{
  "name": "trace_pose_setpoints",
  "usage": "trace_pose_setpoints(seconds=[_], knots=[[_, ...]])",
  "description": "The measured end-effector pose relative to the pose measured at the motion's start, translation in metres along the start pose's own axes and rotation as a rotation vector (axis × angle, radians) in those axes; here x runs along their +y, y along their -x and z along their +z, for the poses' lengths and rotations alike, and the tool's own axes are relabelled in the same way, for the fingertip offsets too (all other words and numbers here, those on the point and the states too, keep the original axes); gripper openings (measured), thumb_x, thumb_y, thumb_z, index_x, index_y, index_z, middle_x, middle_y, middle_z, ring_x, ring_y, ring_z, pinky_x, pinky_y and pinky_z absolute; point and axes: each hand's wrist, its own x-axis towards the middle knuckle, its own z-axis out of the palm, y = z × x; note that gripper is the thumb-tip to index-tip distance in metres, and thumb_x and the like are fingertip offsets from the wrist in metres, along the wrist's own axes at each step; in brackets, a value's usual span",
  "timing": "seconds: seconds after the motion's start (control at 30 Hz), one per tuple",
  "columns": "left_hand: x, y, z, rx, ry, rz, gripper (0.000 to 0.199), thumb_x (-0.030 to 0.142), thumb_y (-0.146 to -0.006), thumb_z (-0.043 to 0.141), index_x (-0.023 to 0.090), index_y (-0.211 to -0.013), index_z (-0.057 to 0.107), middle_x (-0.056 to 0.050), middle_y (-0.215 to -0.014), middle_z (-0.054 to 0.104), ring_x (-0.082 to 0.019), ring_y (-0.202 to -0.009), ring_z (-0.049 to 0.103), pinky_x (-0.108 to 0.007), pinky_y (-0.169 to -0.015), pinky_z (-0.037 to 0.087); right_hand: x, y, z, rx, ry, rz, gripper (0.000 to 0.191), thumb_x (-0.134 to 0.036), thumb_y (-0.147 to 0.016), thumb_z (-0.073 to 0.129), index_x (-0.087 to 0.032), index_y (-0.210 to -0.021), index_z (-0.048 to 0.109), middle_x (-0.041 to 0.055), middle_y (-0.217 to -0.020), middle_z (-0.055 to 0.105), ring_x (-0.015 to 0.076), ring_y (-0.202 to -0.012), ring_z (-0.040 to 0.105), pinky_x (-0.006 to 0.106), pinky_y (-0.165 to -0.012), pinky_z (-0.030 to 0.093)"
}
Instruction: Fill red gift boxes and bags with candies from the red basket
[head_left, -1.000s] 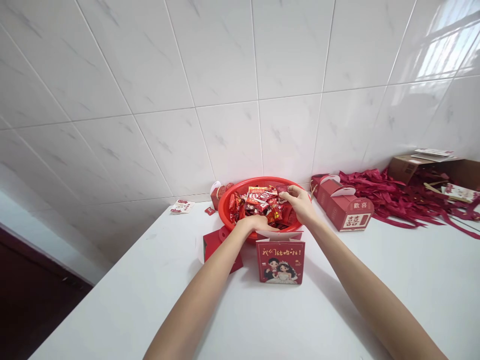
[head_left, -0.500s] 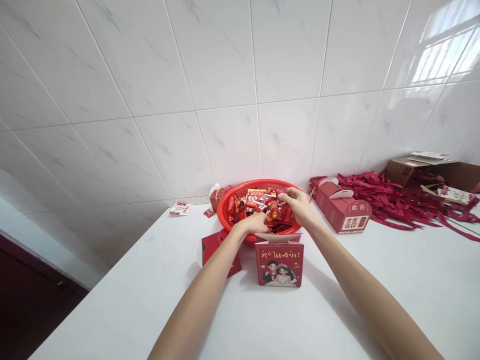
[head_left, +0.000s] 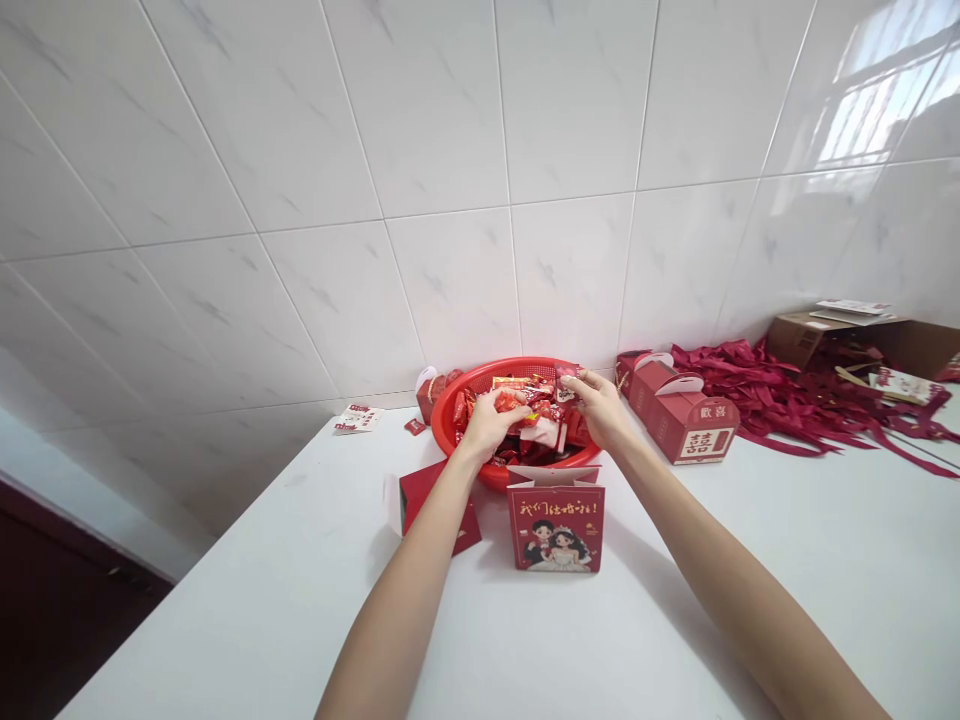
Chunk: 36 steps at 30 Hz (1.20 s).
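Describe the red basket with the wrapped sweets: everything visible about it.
The red basket is round and shallow, apparently plastic with a perforated wall and a smooth rim. It sits on the white counter against the tiled wall, heaped with red-wrapped sweets. The left hand and right hand are both in the pile, each pinching a wrapper. An open red gift bag with a cartoon couple stands just in front, hiding its near rim.

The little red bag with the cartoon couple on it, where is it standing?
In the head view the red bag stands upright on the white counter, centre, just in front of the red basket of sweets, between the person's forearms.
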Motion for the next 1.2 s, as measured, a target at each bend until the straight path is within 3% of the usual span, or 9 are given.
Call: trace_pose_setpoints(seconds=[0.2, 0.47, 0.63, 0.77, 0.9, 1.2], knots=[[0.0, 0.0, 0.001, 0.172, 0.138, 0.121, 0.041, 0.041, -0.057, 0.082, 0.016, -0.081, 0.062, -0.006, -0.093, 0.07, -0.018, -0.085, 0.066, -0.031, -0.081, 0.054, -0.005, 0.003, 0.002, -0.154, 0.045, 0.079, 0.031, -0.043, -0.053, 0.082, -0.021, -0.067, 0.065, 0.0006, -0.077, 0.066, 0.0162, -0.074, 0.059, 0.025, -0.064, 0.046], [-0.001, -0.002, 0.001, 0.22, 0.297, 0.067, 0.042, 0.033, -0.053, 0.087, 0.016, -0.082, 0.062, 0.0, -0.078, 0.067, -0.014, -0.071, 0.065, -0.028, -0.073, 0.054, -0.006, 0.007, 0.002, -0.33, 0.137, 0.105, 0.028, -0.037, -0.053, 0.085, -0.02, -0.065, 0.067, -0.0015, -0.068, 0.065, 0.0138, -0.065, 0.058, 0.026, -0.065, 0.047], [0.003, 0.0, 0.003, 0.186, 0.342, -0.057, 0.03, 0.027, -0.063, 0.084, 0.015, -0.081, 0.064, -0.003, -0.076, 0.07, -0.016, -0.072, 0.068, -0.028, -0.072, 0.056, -0.002, 0.004, -0.001, -0.314, 0.128, 0.085, 0.031, -0.04, -0.055, 0.087, -0.019, -0.068, 0.068, 0.0011, -0.071, 0.068, 0.0163, -0.068, 0.062, 0.03, -0.068, 0.052], [0.008, 0.0, 0.004, 0.252, 0.377, -0.206, 0.013, 0.027, -0.082, 0.07, 0.016, -0.082, 0.062, -0.002, -0.073, 0.07, -0.016, -0.072, 0.071, -0.025, -0.068, 0.057, 0.006, -0.001, -0.002, -0.147, 0.067, 0.015, 0.033, -0.042, -0.054, 0.086, -0.02, -0.066, 0.063, 0.0013, -0.073, 0.067, 0.0188, -0.072, 0.063, 0.033, -0.069, 0.054], [0.011, 0.0, 0.004, 0.205, 0.372, -0.278, 0.023, 0.035, -0.091, 0.06, 0.013, -0.087, 0.067, -0.008, -0.076, 0.073, -0.02, -0.074, 0.074, -0.03, -0.069, 0.059, 0.009, -0.003, -0.002, -0.072, 0.097, -0.066, 0.031, -0.043, -0.058, 0.082, -0.021, -0.072, 0.065, 0.0022, -0.08, 0.068, 0.0195, -0.078, 0.063, 0.032, -0.072, 0.053], [0.012, 0.005, 0.008, 0.098, 0.163, -0.228, 0.025, 0.037, -0.083, 0.075, 0.012, -0.086, 0.07, -0.006, -0.076, 0.072, -0.015, -0.063, 0.067, -0.024, -0.058, 0.053, 0.001, 0.004, -0.001, -0.344, 0.149, 0.014, 0.033, -0.04, -0.06, 0.085, -0.019, -0.071, 0.061, -0.0024, -0.073, 0.064, 0.0149, -0.07, 0.061, 0.03, -0.071, 0.051]])
